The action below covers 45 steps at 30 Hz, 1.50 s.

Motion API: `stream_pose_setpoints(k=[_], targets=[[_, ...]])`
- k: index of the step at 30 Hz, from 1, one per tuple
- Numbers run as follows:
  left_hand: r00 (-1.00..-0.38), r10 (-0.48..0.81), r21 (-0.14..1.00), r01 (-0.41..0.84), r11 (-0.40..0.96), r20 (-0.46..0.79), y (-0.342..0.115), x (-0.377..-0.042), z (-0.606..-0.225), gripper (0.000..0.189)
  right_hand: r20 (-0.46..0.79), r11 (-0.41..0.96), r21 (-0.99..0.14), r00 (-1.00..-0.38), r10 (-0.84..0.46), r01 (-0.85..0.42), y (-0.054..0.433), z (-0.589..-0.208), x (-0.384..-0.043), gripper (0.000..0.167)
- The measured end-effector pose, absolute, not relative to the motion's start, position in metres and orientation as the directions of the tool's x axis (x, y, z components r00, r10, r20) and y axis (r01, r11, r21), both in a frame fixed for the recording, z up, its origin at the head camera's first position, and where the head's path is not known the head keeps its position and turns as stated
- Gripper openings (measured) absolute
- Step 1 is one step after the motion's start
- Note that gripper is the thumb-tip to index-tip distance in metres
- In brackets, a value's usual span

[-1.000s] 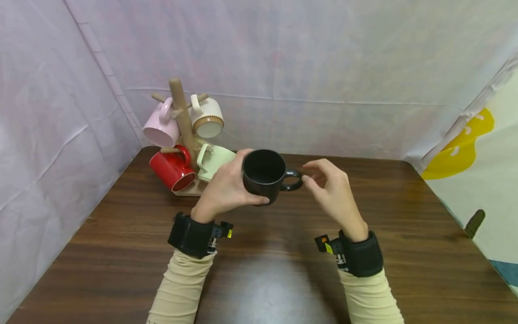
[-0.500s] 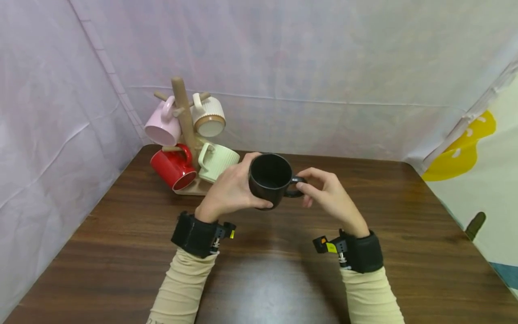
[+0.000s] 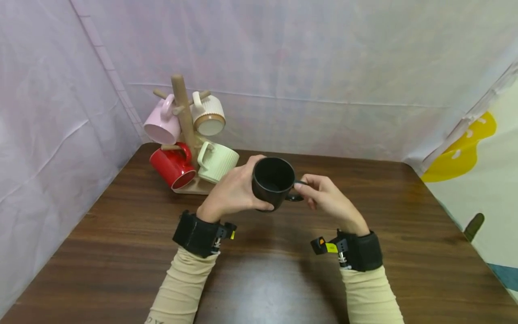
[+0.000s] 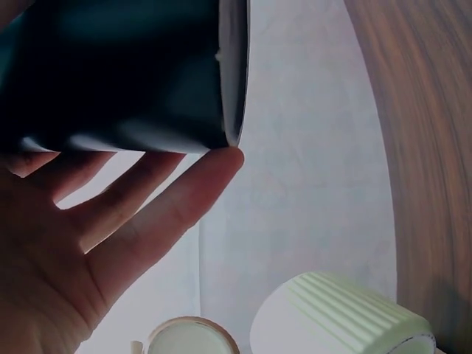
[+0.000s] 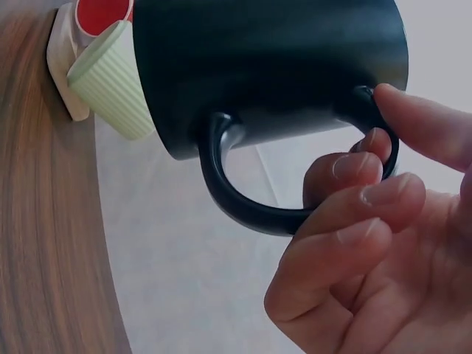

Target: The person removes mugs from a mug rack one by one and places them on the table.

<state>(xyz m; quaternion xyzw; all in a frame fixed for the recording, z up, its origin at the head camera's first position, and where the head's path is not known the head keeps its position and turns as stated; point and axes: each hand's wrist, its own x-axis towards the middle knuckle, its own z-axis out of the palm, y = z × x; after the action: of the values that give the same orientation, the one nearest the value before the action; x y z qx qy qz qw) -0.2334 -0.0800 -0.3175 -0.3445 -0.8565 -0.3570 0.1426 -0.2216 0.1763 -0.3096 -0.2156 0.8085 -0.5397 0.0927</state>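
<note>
A black mug (image 3: 270, 191) is held above the table, its mouth tilted toward the head camera. My left hand (image 3: 234, 191) grips the mug's body from the left, thumb at the near side; in the left wrist view the fingers (image 4: 158, 214) spread along its wall. On the right, my right hand (image 3: 329, 200) pinches the mug's handle (image 5: 254, 214) with the thumb on top and fingers curled round the loop. Just behind my left hand, a pale green ribbed mug (image 3: 218, 163) hangs on a wooden mug rack (image 3: 184, 112).
The rack at the table's back left also bears a pink mug (image 3: 163, 121), a white ribbed mug (image 3: 208, 116) and a red mug (image 3: 171, 167). White cloth (image 3: 307, 67) hangs behind the brown wooden table (image 3: 133, 238).
My right hand has closed from the handle's tip onto the handle and now pinches it. The black mug and left hand have shifted slightly right and toward me.
</note>
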Motion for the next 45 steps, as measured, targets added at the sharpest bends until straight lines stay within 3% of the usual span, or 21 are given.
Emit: stream_pose_setpoints(k=[16, 22, 27, 37, 45], targets=[[-0.772, 0.455, 0.544, 0.636, 0.547, 0.445, -0.077, -0.233, -0.312, 0.1, 0.053, 0.263, -0.955, -0.952, -0.302, -0.137, 0.174, -0.303, -0.216, 0.027], [-0.815, 0.475, 0.575, 0.574, 0.582, 0.333, -0.086, -0.234, -0.311, 0.078, 0.088, 0.219, -0.966, -0.969, -0.232, -0.14, 0.183, -0.3, -0.214, 0.027], [-0.85, 0.467, 0.534, 0.519, 0.667, 0.243, -0.098, -0.234, -0.309, 0.062, 0.137, 0.168, -0.973, -0.98, -0.144, -0.161, 0.197, -0.296, -0.211, 0.029], [-0.838, 0.458, 0.382, 0.544, 0.747, 0.297, -0.111, -0.229, -0.305, 0.034, 0.208, -0.001, -0.978, -0.973, 0.103, -0.209, 0.212, -0.288, -0.208, 0.029], [-0.836, 0.466, 0.366, 0.547, 0.753, 0.289, -0.111, -0.229, -0.306, 0.03, 0.211, -0.099, -0.969, -0.965, 0.155, -0.227, 0.225, -0.285, -0.206, 0.029]])
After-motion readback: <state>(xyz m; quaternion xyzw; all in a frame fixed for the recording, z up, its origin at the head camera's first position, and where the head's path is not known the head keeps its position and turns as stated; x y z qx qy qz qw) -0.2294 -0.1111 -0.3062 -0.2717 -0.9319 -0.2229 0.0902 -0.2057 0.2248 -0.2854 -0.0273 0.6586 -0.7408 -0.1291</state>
